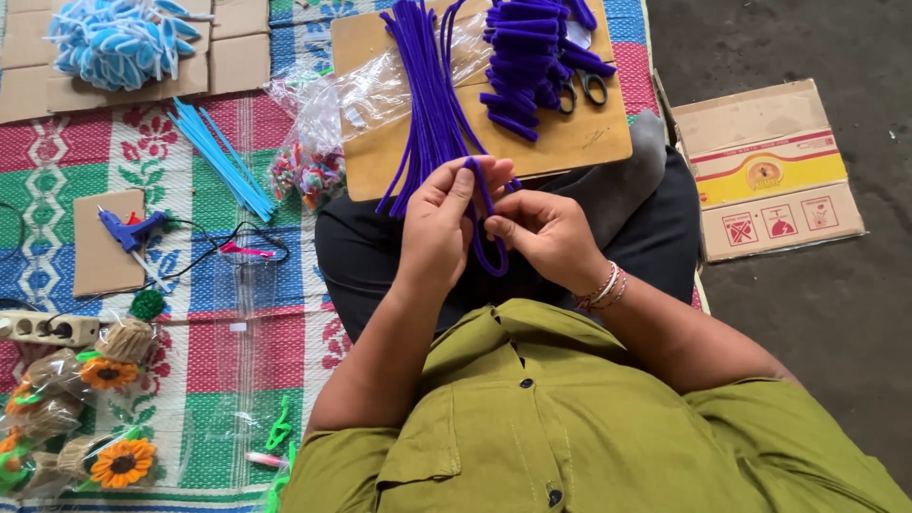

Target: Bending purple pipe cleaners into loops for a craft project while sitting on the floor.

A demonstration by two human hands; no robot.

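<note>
A purple pipe cleaner (486,223) is pinched between the left hand (439,223) and the right hand (543,233), above the lap. It seems light, soft and bendable; the ends are best gripped.

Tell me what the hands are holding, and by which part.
Both the left hand and the right hand pinch one purple pipe cleaner near its bent top, its loop hanging below.
</note>
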